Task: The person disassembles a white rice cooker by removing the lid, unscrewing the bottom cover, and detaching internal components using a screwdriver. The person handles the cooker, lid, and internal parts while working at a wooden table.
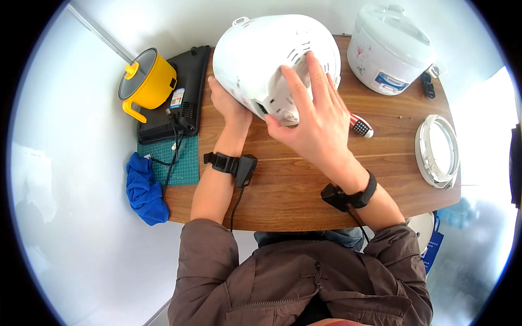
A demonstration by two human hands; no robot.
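Note:
A white rice cooker body [255,51] lies tipped on the wooden table, its vented underside turned toward me. My left hand [228,103] holds it at its lower left side, with part of the fingers hidden behind it. Spread over the underside is my right hand [321,117], its fingertips touching near the slotted vents and its thumb close to the lower edge. A tool handle with red and white stripes and a dark dotted end [361,125] lies just right of that hand, its other end hidden.
A second white rice cooker [389,51] stands back right, with a black plug [428,86] beside it and a white ring-shaped part [438,152] nearer. At left, a yellow pot [155,81] sits on a black flat device [187,103]. A green mat [187,160] and blue cloth [145,190] lie nearer.

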